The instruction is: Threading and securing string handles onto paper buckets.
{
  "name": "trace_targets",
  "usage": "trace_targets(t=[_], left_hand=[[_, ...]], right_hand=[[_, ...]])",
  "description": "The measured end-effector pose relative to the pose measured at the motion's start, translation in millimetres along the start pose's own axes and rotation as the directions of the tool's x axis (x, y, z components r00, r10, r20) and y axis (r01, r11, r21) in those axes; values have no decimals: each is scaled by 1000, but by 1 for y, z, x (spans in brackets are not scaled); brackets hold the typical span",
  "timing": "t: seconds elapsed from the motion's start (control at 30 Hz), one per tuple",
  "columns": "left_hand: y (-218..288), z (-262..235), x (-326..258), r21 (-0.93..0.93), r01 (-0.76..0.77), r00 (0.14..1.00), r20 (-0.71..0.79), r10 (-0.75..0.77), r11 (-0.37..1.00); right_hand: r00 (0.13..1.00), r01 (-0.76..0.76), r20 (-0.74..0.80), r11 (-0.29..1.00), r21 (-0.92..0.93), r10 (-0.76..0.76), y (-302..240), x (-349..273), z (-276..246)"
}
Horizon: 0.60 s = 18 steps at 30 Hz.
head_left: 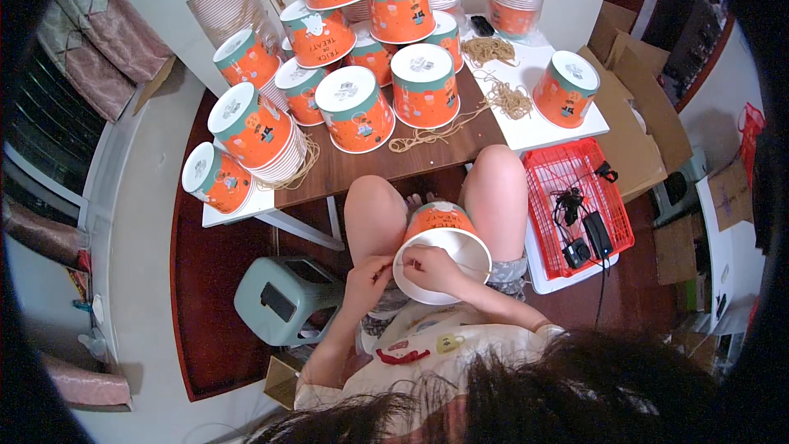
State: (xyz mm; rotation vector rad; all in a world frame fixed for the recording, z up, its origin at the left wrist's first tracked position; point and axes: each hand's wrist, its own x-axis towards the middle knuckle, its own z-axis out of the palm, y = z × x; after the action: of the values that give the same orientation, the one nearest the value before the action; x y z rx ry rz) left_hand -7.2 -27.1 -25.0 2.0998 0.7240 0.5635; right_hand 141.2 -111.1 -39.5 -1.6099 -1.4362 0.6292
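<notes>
An orange paper bucket (444,220) with a teal band and white inside rests between my thighs, its mouth tilted toward me. My left hand (371,276) is at the left side of its rim, fingers pinched together; what they hold is too small to make out. Just inside the mouth is my right hand (431,269), fingers curled closed near the left wall and close to my left fingertips. A thin pale cord (468,266) seems to run from the right hand across the inside of the bucket.
Upside-down orange buckets (355,108) stand grouped and stacked on the brown-topped table (370,166). Bundles of tan cord (508,99) lie beside them. At right, a red basket (538,166) holds black cables and adapters. A grey-green stool (256,294) with a phone (278,301) is at left.
</notes>
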Motion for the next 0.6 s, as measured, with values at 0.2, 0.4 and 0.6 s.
trace_targets(t=[0.2, 0.4, 0.6], left_hand=[[-3, -1, 2, 83, -89, 996, 4, 88, 993], [-3, -1, 2, 75, -70, 998, 7, 69, 995], [-8, 1, 0, 70, -35, 999, -29, 38, 997]], right_hand=[[1000, -3, 10, 1000, 9, 3, -1, 1, 0], [1000, 16, 1, 1000, 14, -16, 0, 1, 2], [999, -8, 45, 999, 34, 7, 0, 1, 3]])
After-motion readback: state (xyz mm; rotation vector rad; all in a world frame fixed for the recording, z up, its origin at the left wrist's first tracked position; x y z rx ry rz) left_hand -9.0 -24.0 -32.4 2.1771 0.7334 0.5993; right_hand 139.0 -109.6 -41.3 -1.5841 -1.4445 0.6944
